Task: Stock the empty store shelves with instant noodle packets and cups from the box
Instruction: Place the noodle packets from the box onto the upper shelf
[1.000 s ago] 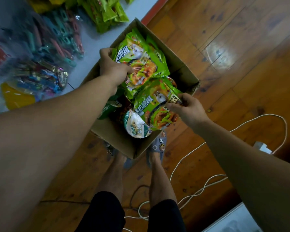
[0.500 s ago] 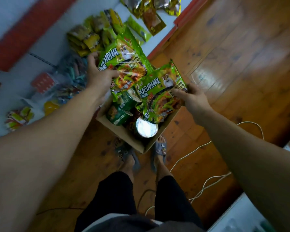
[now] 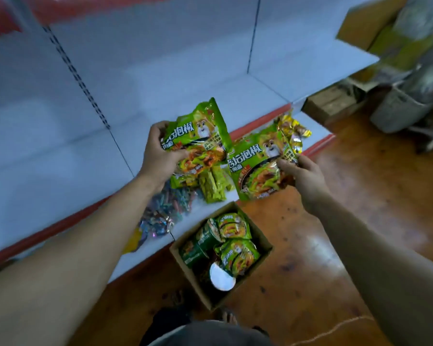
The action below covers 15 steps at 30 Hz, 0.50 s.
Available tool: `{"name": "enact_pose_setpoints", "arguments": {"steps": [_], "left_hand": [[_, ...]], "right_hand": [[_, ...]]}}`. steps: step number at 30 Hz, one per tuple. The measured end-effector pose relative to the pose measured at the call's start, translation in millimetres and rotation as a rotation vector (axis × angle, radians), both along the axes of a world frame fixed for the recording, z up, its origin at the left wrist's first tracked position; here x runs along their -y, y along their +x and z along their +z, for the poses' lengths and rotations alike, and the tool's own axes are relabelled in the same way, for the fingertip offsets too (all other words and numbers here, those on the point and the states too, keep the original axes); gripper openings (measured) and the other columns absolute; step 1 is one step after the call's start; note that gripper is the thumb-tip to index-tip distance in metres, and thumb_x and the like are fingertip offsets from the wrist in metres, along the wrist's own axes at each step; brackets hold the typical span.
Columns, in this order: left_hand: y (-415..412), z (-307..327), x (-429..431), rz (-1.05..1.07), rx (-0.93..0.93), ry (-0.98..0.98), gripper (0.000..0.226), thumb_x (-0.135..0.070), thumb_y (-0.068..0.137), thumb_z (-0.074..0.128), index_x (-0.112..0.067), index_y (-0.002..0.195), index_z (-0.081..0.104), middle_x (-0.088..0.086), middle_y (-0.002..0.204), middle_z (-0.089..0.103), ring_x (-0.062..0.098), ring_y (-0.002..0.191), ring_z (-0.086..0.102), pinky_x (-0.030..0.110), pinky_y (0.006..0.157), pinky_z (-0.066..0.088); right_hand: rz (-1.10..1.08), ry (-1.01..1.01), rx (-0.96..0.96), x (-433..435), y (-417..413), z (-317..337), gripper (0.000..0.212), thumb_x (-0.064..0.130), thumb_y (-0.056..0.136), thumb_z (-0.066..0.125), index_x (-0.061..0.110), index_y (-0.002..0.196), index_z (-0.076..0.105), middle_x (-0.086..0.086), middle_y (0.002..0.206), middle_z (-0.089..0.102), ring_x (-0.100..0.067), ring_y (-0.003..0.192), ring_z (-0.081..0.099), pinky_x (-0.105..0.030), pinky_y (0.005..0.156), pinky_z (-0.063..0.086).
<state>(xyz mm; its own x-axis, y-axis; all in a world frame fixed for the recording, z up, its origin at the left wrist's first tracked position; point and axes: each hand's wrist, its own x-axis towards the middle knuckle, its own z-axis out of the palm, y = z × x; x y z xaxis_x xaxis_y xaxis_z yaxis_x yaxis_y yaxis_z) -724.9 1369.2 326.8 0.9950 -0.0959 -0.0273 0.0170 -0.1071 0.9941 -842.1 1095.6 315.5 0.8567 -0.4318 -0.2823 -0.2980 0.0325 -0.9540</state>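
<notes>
My left hand (image 3: 160,153) grips a green instant noodle packet (image 3: 198,136) by its left edge. My right hand (image 3: 301,176) pinches a second green noodle packet (image 3: 258,166) at its right edge. Both packets are held up in front of the white store shelf (image 3: 68,156), above its lower tier. Below them on the floor stands the open cardboard box (image 3: 261,268), with more green packets (image 3: 238,255), green cups (image 3: 198,245) and a cup with a silver lid (image 3: 221,278) inside.
The bottom shelf tier (image 3: 265,118) holds yellow-green snack packs (image 3: 213,188), colourful small packets (image 3: 170,203) and gold wrappers (image 3: 294,131). Cardboard boxes (image 3: 335,106) and bags (image 3: 405,106) crowd the right. A white cable (image 3: 335,328) lies on the wooden floor. My feet are behind the box.
Both hands lifted the two packets out of the box and up toward the shelf. My view rose from the box to the shelf face.
</notes>
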Motion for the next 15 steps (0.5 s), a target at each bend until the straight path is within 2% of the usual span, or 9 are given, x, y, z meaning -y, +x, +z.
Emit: {"name": "enact_pose_setpoints", "arguments": {"steps": [1,4,6,7,9,10,15], "left_hand": [[-5,18,-2,-0.018,0.018,-0.007,0.064,0.015,0.072,0.074,-0.028,0.112,0.047,-0.004,0.110,0.058,0.014,0.096,0.063,0.038,0.081,0.059],[-16,73,-12,-0.048,0.092,0.009,0.061,0.014,0.078,0.071,-0.021,0.120,0.044,-0.002,0.114,0.056,0.007,0.092,0.063,0.027,0.069,0.060],[-20,108,-22,-0.026,0.136,0.006,0.061,0.012,0.080,0.070,-0.022,0.123,0.043,0.000,0.117,0.055,0.005,0.094,0.062,0.020,0.064,0.057],[-21,124,-29,-0.008,0.165,0.011,0.061,0.011,0.080,0.071,-0.022,0.123,0.044,-0.001,0.117,0.056,0.007,0.097,0.062,0.018,0.064,0.056],[-23,158,-43,0.029,0.242,0.023,0.061,0.009,0.079,0.074,-0.023,0.123,0.046,-0.004,0.115,0.058,0.009,0.101,0.061,0.021,0.071,0.057],[-24,175,-50,0.048,0.282,0.023,0.062,0.007,0.078,0.075,-0.024,0.123,0.047,-0.006,0.113,0.059,0.009,0.101,0.062,0.022,0.075,0.057],[-30,247,-92,0.126,0.422,0.008,0.062,0.007,0.081,0.073,-0.026,0.124,0.045,-0.010,0.113,0.057,0.009,0.102,0.060,0.027,0.082,0.057]], "right_hand": [[0.005,0.009,0.018,1,3,16,0.013,0.024,0.086,0.073,0.015,0.092,0.067,-0.006,0.085,0.063,-0.026,0.081,0.059,-0.042,0.076,0.046],[0.039,0.058,0.111,4,21,57,0.058,0.044,0.068,0.083,0.014,0.115,0.066,-0.006,0.101,0.068,-0.026,0.090,0.063,-0.043,0.082,0.049],[0.076,0.104,0.177,-1,35,88,0.069,0.047,0.065,0.084,0.015,0.123,0.063,-0.007,0.112,0.070,-0.027,0.099,0.066,-0.046,0.090,0.052],[0.090,0.123,0.206,-9,39,106,0.062,0.044,0.071,0.082,0.012,0.121,0.062,-0.009,0.111,0.070,-0.029,0.099,0.067,-0.046,0.091,0.052],[0.152,0.123,0.295,-23,49,139,0.033,0.029,0.088,0.071,0.005,0.108,0.062,-0.007,0.092,0.071,-0.026,0.084,0.067,-0.041,0.082,0.053],[0.173,0.121,0.340,-30,55,153,0.024,0.024,0.092,0.066,0.005,0.105,0.061,-0.005,0.087,0.070,-0.022,0.079,0.066,-0.036,0.078,0.052],[0.234,0.221,0.509,-76,81,210,0.011,0.016,0.094,0.061,0.011,0.104,0.064,-0.001,0.091,0.071,-0.015,0.082,0.067,-0.025,0.070,0.052]]}}
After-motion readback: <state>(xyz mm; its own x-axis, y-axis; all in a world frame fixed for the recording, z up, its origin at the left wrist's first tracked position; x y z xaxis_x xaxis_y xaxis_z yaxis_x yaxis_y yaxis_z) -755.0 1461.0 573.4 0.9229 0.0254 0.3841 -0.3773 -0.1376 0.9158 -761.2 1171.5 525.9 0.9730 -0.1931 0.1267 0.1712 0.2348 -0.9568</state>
